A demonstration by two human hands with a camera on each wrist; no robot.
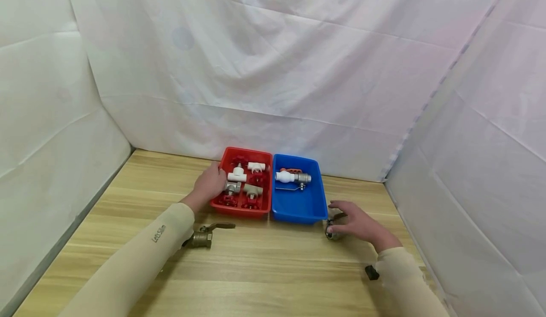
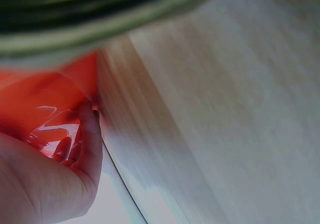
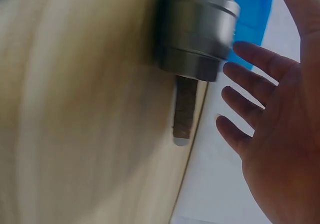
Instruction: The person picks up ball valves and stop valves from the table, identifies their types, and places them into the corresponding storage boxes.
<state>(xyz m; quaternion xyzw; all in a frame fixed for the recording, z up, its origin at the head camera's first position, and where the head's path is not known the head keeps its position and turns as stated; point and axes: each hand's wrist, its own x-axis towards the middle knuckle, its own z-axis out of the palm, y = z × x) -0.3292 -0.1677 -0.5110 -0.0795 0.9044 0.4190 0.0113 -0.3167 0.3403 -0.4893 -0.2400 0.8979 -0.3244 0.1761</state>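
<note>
My left hand (image 1: pixel 209 184) grips the left wall of a red tray (image 1: pixel 266 208), with the fingertips at its rim. White, grey and metal valves with red handwheels (image 1: pixel 251 202) lie inside it. On the right, my right hand (image 1: pixel 356 220) hovers with spread fingers around a metal ball valve (image 1: pixel 330 234) beside the blue tray's near right corner. In the right wrist view, a gap shows between the fingers and this valve (image 3: pixel 200 43), whose lever (image 3: pixel 185 108) points away from its body. The blue tray (image 1: pixel 298 208) holds a white plastic valve (image 1: pixel 285 176) and a metal valve (image 1: pixel 303 178).
Below my left forearm lies a brass ball valve (image 1: pixel 200 239) with a lever handle, partly hidden by the sleeve. A small black object (image 1: pixel 372 273) lies near my right sleeve. The wooden table (image 1: pixel 264 279) meets white cloth walls (image 1: pixel 256 70) at the back and both sides.
</note>
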